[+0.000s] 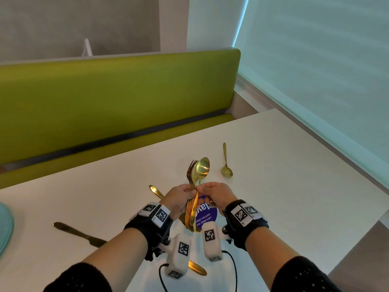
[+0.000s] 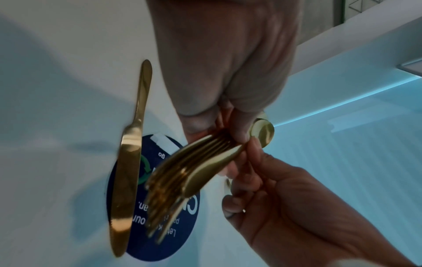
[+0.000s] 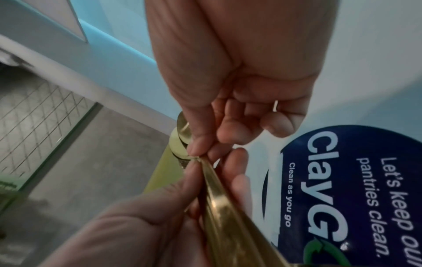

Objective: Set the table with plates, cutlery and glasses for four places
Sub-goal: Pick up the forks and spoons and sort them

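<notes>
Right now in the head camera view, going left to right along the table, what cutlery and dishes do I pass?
Stack of teal plates → dark knife → cutlery bundle gripped by left hand, pinched by right hand → lone gold spoon.

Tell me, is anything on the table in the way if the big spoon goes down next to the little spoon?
Nothing visible. The right hand pinches the big spoon, and the table around the little spoon looks bare.
</notes>
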{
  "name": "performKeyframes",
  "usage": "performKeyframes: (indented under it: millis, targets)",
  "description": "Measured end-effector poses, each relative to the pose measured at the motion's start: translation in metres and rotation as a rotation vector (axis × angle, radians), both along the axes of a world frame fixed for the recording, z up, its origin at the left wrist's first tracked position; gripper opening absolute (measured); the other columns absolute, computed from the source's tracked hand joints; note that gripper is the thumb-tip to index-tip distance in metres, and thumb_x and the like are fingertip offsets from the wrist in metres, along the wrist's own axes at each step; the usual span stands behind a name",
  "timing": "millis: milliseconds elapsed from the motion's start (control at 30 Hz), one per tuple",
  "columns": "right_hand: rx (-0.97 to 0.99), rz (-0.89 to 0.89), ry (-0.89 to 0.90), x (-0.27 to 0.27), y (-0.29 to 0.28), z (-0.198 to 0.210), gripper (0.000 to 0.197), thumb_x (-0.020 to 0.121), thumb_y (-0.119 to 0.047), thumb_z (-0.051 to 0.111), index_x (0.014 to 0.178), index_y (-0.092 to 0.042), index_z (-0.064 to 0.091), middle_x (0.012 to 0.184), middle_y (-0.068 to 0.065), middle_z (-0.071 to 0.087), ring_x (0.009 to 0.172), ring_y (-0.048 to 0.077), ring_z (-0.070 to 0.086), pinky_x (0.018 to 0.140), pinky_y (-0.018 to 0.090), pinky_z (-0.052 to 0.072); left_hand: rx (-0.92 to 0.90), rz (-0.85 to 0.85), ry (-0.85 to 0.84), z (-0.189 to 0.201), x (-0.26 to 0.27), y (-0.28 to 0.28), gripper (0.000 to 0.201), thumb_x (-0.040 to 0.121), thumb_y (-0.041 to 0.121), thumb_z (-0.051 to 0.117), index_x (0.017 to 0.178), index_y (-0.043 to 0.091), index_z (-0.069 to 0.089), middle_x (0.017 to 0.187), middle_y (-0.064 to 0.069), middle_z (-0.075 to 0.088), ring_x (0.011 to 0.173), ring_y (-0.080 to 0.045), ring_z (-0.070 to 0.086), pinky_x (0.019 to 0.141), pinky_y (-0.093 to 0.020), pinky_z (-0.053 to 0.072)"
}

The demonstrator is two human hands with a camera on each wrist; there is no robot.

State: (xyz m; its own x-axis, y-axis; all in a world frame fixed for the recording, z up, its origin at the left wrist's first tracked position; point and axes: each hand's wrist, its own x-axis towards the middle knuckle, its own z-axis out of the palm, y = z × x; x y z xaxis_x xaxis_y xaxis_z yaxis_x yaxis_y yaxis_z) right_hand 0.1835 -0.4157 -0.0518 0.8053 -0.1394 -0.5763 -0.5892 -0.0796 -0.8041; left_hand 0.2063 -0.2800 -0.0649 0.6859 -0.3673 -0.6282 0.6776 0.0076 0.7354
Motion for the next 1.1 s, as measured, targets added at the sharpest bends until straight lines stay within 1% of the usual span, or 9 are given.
performKeyframes:
  millis: [167, 333, 433, 567, 633, 700, 867, 967, 1100]
  targets:
    - [-0.056, 0.011, -0.020, 0.008, 0.008, -0.001, 0.006, 0.085, -0.015, 0.067, 0.082, -0.011, 0.064, 0.067, 0.002, 0.064, 0.036, 0.002, 0.055, 0.039, 0.014, 0.043, -0.023, 0.016, 0.005, -0.004, 0.005, 0.007, 0.012, 0.095, 0.001, 0.047, 0.099, 0.010, 0.055, 0.085, -0.015, 0.063, 0.078, -0.024, 0.062, 0.074, -0.034, 0.052]
    - [-0.208, 0.117, -0.034, 0.020, 0.011, -0.007, 0.013, 0.083, -0.022, 0.070, 0.071, -0.022, 0.065, 0.071, -0.005, 0.067, 0.052, 0.006, 0.054, 0.052, 0.017, 0.045, -0.004, 0.030, -0.002, -0.006, 0.009, 0.011, 0.018, 0.091, -0.005, 0.051, 0.101, 0.010, 0.056, 0.086, -0.016, 0.065, 0.075, -0.023, 0.064, 0.079, -0.037, 0.053]
    - [-0.313, 0.241, -0.033, 0.032, 0.010, -0.008, 0.016, 0.084, -0.031, 0.068, 0.070, -0.023, 0.065, 0.075, -0.005, 0.068, 0.059, 0.007, 0.055, 0.061, 0.020, 0.047, -0.002, 0.047, 0.006, -0.008, 0.012, 0.017, 0.020, 0.089, -0.007, 0.053, 0.100, 0.009, 0.057, 0.085, -0.015, 0.066, 0.067, -0.018, 0.063, 0.070, -0.031, 0.054]
    - [-0.615, 0.248, -0.037, 0.059, -0.012, -0.012, 0.027, 0.088, -0.039, 0.059, 0.096, -0.015, 0.069, 0.100, 0.002, 0.070, 0.086, 0.017, 0.063, 0.081, 0.029, 0.049, 0.014, 0.064, 0.001, -0.011, 0.016, 0.026, 0.023, 0.091, -0.011, 0.046, 0.094, 0.008, 0.057, 0.085, -0.009, 0.064, 0.070, -0.017, 0.060, 0.065, -0.025, 0.054]
    - [-0.807, 0.187, -0.014, 0.075, -0.028, -0.013, 0.034, 0.091, -0.035, 0.056, 0.115, -0.012, 0.065, 0.119, 0.006, 0.065, 0.110, 0.024, 0.060, 0.091, 0.030, 0.046, 0.011, 0.085, -0.007, -0.015, 0.018, 0.035, 0.023, 0.091, -0.013, 0.044, 0.095, 0.005, 0.057, 0.084, -0.009, 0.061, 0.072, -0.018, 0.059, 0.066, -0.027, 0.053]
    - [-0.905, 0.137, 0.035, 0.089, -0.043, -0.019, 0.037, 0.092, -0.029, 0.054, 0.123, -0.009, 0.059, 0.128, 0.011, 0.060, 0.119, 0.028, 0.055, 0.096, 0.032, 0.044, 0.022, 0.115, -0.008, -0.019, 0.021, 0.044, 0.024, 0.091, -0.014, 0.043, 0.096, 0.005, 0.057, 0.085, -0.009, 0.061, 0.073, -0.019, 0.060, 0.065, -0.027, 0.053]
    - [-1.067, 0.152, 0.153, 0.110, -0.057, -0.036, 0.034, 0.093, -0.026, 0.047, 0.123, -0.011, 0.055, 0.125, 0.011, 0.060, 0.120, 0.031, 0.048, 0.093, 0.036, 0.041, 0.009, 0.170, 0.020, -0.023, 0.029, 0.060, 0.026, 0.091, -0.017, 0.040, 0.098, 0.002, 0.057, 0.084, -0.012, 0.059, 0.069, -0.021, 0.058, 0.063, -0.028, 0.055]
    - [-1.092, 0.183, 0.193, 0.118, -0.061, -0.043, 0.036, 0.097, -0.025, 0.041, 0.129, -0.014, 0.053, 0.127, 0.009, 0.058, 0.125, 0.029, 0.041, 0.097, 0.037, 0.039, -0.006, 0.204, 0.028, -0.025, 0.035, 0.063, 0.024, 0.091, -0.016, 0.039, 0.100, -0.001, 0.055, 0.084, -0.014, 0.058, 0.068, -0.022, 0.057, 0.075, -0.035, 0.053]
    - [-1.144, 0.200, 0.252, 0.124, -0.062, -0.049, 0.033, 0.096, -0.024, 0.042, 0.116, -0.006, 0.060, 0.122, 0.011, 0.060, 0.122, 0.027, 0.044, 0.098, 0.037, 0.038, -0.012, 0.234, 0.025, -0.026, 0.043, 0.062, 0.023, 0.092, -0.015, 0.039, 0.093, 0.001, 0.056, 0.085, -0.014, 0.058, 0.072, -0.023, 0.058, 0.083, -0.037, 0.051]
